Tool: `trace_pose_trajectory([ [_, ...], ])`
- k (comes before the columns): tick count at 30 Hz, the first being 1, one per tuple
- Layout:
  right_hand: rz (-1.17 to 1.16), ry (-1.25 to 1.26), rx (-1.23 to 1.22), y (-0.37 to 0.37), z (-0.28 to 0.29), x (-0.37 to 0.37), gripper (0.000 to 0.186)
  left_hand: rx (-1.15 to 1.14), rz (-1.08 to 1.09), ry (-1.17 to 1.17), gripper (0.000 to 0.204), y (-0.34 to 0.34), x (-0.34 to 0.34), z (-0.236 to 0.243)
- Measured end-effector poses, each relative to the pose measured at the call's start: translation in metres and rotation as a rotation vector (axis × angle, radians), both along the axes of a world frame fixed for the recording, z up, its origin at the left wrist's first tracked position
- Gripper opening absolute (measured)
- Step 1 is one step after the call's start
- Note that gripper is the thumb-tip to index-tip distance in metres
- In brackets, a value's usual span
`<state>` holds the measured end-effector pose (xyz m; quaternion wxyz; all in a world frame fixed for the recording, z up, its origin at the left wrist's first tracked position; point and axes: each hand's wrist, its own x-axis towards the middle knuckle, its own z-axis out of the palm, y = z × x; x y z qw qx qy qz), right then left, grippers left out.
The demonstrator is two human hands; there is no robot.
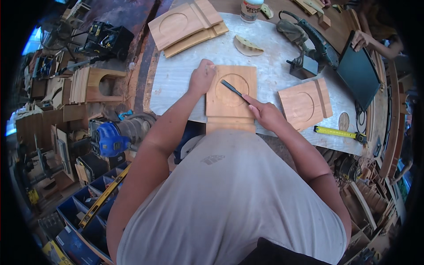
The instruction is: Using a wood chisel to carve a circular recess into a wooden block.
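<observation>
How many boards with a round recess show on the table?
3: the middle board beneath the chisel; the upper-left board, lying over another wooden piece that may hide a recess; and the right board, to the right of the right hand.

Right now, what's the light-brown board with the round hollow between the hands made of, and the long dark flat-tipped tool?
The light-brown board looks like bare, matt wood: faint grain shows. The long dark flat-tipped tool is probably dull metal, from its thin greyish end; the right hand hides its grip.
</observation>
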<state>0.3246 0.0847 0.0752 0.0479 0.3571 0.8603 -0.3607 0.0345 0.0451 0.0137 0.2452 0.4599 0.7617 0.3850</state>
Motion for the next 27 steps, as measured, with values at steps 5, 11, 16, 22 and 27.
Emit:
trace_pose_trajectory([
  [5, -0.004, -0.022, -0.032, 0.000, 0.006, -0.005, 0.045, 0.011, 0.005, 0.042, 0.024, 0.001, -0.001, -0.007],
  [11, -0.010, -0.040, -0.027, -0.005, 0.014, -0.009, 0.045, 0.023, 0.021, 0.075, 0.023, 0.002, -0.002, -0.012],
  [16, 0.035, -0.140, 0.073, -0.003, 0.006, -0.010, 0.046, -0.025, 0.029, 0.094, 0.022, 0.001, 0.002, -0.005],
  [22, 0.014, -0.029, -0.015, -0.001, 0.015, -0.001, 0.044, -0.079, 0.011, -0.049, 0.024, -0.001, 0.001, 0.004],
  [27, 0.025, -0.080, -0.011, -0.001, 0.020, 0.002, 0.044, -0.054, 0.021, 0.005, 0.025, -0.001, 0.002, 0.003],
])
